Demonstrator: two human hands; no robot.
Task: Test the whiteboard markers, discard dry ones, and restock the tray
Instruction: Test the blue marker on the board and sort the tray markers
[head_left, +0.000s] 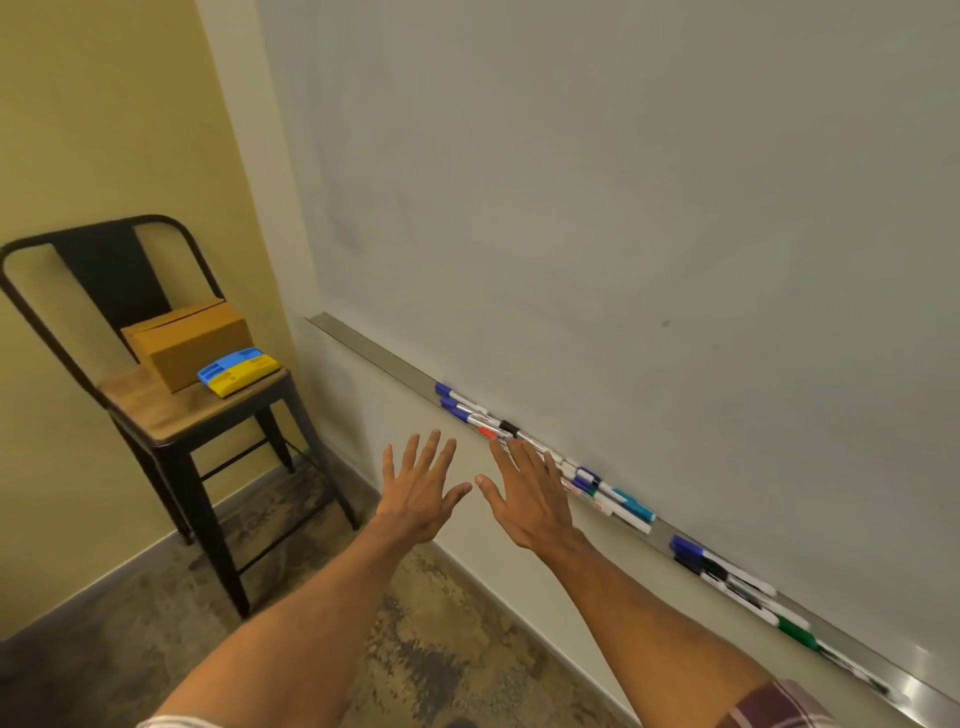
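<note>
Several whiteboard markers (613, 493) with blue, black, red, teal and green caps lie along the metal tray (379, 358) under the whiteboard (623, 208). My left hand (421, 493) is stretched out flat, fingers spread, holding nothing, in front of the wall below the tray. My right hand (530, 499) is also flat with spread fingers and holds nothing; its fingertips overlap the middle cluster of markers in view, and contact cannot be told. A second group of markers (737, 582) lies further right on the tray.
A black metal chair (171, 431) with a wooden seat stands by the yellow wall at left. On it sit a brown cardboard box (192, 343) and a blue and yellow plastic eraser (239, 370). The floor below is mottled brown.
</note>
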